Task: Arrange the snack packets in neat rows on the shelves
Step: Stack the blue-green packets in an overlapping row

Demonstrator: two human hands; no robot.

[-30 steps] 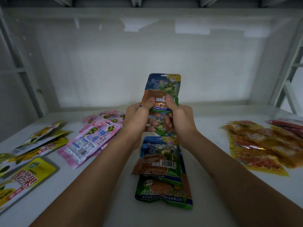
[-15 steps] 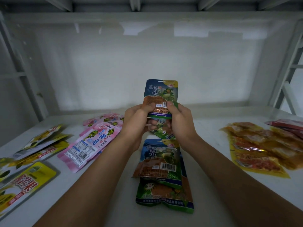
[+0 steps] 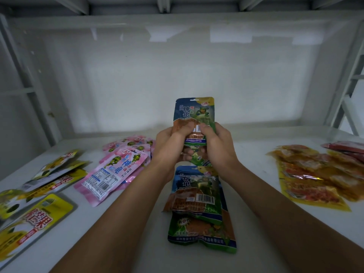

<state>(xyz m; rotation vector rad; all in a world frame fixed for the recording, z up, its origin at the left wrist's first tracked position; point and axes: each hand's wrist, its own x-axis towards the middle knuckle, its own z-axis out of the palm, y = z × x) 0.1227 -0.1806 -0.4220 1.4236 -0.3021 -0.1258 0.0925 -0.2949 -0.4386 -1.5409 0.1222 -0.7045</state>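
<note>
Nearest, a short row of blue-green packets (image 3: pixel 199 205) lies flat on the white shelf (image 3: pixel 137 243). Just beyond that row, the left hand (image 3: pixel 171 143) and right hand (image 3: pixel 217 147) both curl round a matching held packet (image 3: pixel 194 112), thumbs pinching its face. It stands upright, long axis vertical, header up. Several seem bunched there; one could slip and skew the row.

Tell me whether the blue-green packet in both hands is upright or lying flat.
Upright: the blue-green packet rises above both thumbs, off the shelf.
</note>
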